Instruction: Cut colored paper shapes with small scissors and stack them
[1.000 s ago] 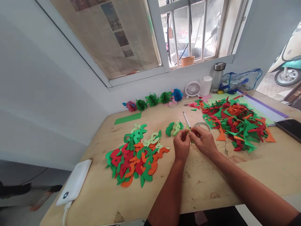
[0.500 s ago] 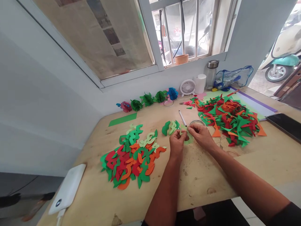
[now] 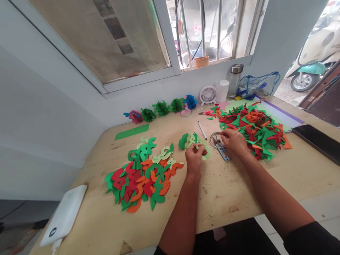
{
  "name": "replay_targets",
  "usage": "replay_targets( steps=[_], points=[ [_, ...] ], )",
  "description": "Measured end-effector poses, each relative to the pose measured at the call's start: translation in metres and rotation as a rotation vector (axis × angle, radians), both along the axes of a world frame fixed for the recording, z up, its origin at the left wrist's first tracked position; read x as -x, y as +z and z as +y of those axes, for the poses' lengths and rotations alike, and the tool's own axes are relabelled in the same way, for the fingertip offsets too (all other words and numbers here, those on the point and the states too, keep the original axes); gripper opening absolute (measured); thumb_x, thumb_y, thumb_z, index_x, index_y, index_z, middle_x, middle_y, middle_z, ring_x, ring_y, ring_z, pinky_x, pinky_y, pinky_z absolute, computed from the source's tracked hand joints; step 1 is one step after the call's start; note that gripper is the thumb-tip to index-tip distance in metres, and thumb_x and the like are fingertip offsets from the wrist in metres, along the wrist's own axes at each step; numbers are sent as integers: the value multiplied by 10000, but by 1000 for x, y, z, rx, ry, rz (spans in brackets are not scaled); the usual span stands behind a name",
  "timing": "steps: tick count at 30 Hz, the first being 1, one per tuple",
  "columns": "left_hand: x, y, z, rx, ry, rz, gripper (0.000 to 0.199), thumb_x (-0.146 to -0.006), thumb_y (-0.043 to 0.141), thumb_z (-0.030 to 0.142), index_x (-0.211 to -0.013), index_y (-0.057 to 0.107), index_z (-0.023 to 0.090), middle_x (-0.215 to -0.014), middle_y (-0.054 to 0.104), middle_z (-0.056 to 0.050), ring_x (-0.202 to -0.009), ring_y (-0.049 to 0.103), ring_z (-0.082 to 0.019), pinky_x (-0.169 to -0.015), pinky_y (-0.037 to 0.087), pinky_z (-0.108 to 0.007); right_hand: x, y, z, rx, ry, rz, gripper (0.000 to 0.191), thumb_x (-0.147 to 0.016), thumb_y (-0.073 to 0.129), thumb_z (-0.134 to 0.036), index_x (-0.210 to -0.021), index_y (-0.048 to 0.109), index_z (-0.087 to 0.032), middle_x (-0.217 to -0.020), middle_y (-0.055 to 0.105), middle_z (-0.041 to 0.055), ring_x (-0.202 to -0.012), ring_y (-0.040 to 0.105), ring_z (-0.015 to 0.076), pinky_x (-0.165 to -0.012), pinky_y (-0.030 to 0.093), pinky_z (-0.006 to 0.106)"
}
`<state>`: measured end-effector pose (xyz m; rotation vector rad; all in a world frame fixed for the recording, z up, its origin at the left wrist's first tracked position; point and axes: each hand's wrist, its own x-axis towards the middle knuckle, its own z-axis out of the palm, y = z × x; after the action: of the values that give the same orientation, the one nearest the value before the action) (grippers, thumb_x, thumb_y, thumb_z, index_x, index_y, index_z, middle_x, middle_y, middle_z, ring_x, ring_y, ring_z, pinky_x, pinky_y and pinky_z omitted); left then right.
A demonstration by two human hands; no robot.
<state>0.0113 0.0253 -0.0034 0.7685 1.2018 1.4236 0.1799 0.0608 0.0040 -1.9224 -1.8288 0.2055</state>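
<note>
My left hand (image 3: 194, 157) pinches a piece of light green paper (image 3: 206, 153) between thumb and fingers, just above the table. My right hand (image 3: 235, 142) is held off to the right, fingers curled together at the edge of the pile of paper scraps. Whatever those fingers may hold is too small to make out. Blue-handled thread snips (image 3: 222, 150) lie on the table beside the right fingertips, with their blades over a round metal ring (image 3: 214, 139). A small group of green cut paper shapes (image 3: 189, 140) lies just beyond my left hand.
Red, orange and green cut shapes (image 3: 140, 179) spread at left; a scrap heap (image 3: 256, 129) is at right. A white pen (image 3: 202, 130), paper flowers (image 3: 161, 108), small fan (image 3: 208, 95), glass bottle (image 3: 235, 81), phone (image 3: 318, 141) and white power bank (image 3: 65, 214) surround the work area.
My right hand has moved away from the light green paper toward the scraps, and the thread snips now show beside it. My left hand still holds the paper. The view has shifted slightly.
</note>
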Motion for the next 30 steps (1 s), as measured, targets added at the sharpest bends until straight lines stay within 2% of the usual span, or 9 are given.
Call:
replay_targets(
  steps=[7, 10, 15, 21, 26, 30],
  points=[
    [-1, -1, 0, -7, -42, 7, 196, -604, 686, 295, -655, 577, 141, -522, 543, 37, -472, 525, -74, -548, 461, -218, 8, -3, 1, 23, 29, -108, 223, -837, 508, -235, -931, 706, -199, -923, 708, 100, -918, 576, 249, -745, 365, 332],
    [-3, -1, -2, -42, -157, 59, 179, -614, 679, 282, -648, 568, 145, -566, 555, 28, -488, 520, -77, -536, 459, -217, 10, -3, 2, 34, 29, -147, 244, -853, 482, -238, -931, 710, -199, -943, 709, 101, -932, 570, 258, -736, 359, 338],
    [-12, -5, -8, -191, -400, 232, 140, -679, 626, 245, -617, 535, 158, -653, 569, 5, -542, 502, -82, -517, 414, -197, 10, -2, 2, 58, 17, -167, 265, -863, 464, -253, -921, 717, -199, -912, 709, 105, -907, 582, 251, -698, 353, 325],
    [-17, -5, -14, -283, -517, 417, 106, -721, 552, 164, -628, 506, 186, -733, 641, -25, -795, 621, -159, -691, 456, -235, 8, -6, 6, 77, 5, -110, 254, -843, 489, -280, -920, 723, -219, -854, 711, 94, -859, 600, 237, -672, 356, 310],
    [-18, -2, -14, -258, -548, 519, 100, -708, 532, 153, -634, 484, 198, -738, 657, -11, -650, 579, -129, -623, 422, -222, 6, -11, 9, 85, 5, -43, 226, -815, 505, -253, -884, 718, -220, -823, 716, 69, -797, 614, 212, -639, 350, 288],
    [-18, -3, -15, -264, -548, 551, 91, -705, 530, 159, -639, 481, 199, -737, 660, -5, -550, 508, -103, -586, 407, -218, 7, -13, 11, 73, -11, -52, 215, -825, 504, -296, -840, 705, -220, -759, 706, 54, -728, 606, 193, -613, 333, 282]
  ],
)
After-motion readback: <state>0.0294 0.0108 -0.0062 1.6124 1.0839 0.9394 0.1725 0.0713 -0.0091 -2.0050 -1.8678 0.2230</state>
